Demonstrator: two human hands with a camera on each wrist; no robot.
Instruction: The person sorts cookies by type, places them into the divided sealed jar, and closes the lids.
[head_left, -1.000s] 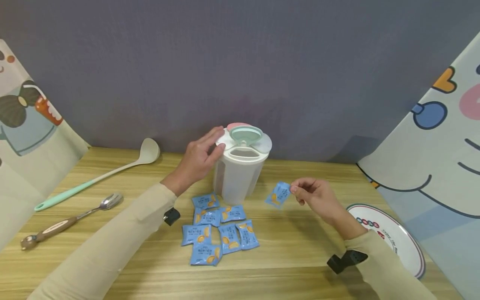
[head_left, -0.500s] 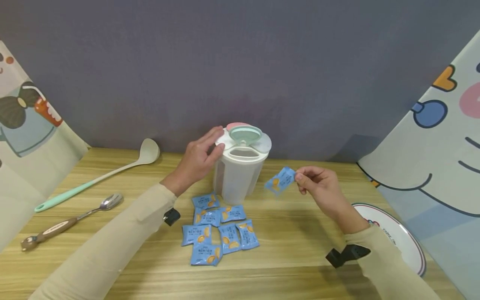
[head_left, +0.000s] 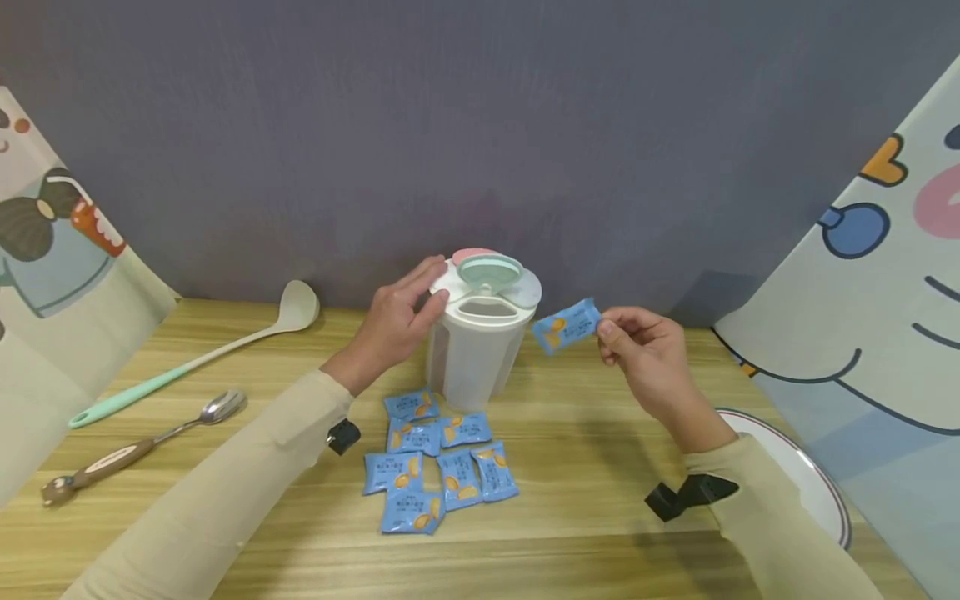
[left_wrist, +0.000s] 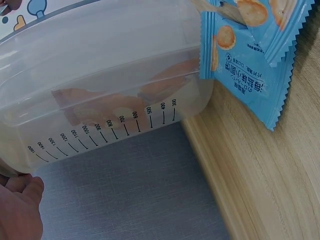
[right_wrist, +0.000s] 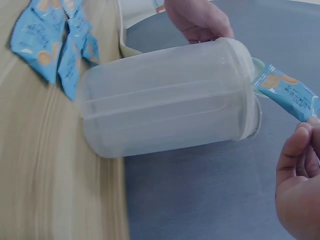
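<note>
A tall translucent storage container [head_left: 472, 362] stands upright near the back of the table. Its white lid [head_left: 447, 283] has a raised pale-green flap [head_left: 491, 273] and an opening in front. My left hand [head_left: 390, 321] rests at the lid's left edge with fingers and thumb extended. To the right of the container, my right hand [head_left: 648, 358] pinches one end of a blue snack packet [head_left: 566, 326], held above the table at about lid height. In the left wrist view, orange-brown shapes show through the container wall [left_wrist: 100, 45], beside printed measuring marks.
Several blue packets [head_left: 412, 510] lie on the table in front of the container. At the left are a ladle [head_left: 298, 307] with a mint handle and a brown-handled fork [head_left: 120, 458]. A white plate [head_left: 813, 492] sits partly under the right forearm. A grey wall [head_left: 300, 150] stands behind.
My right hand has raised the snack packet from near the tabletop to about lid height, turning it more sideways. The left hand stays at the lid.
</note>
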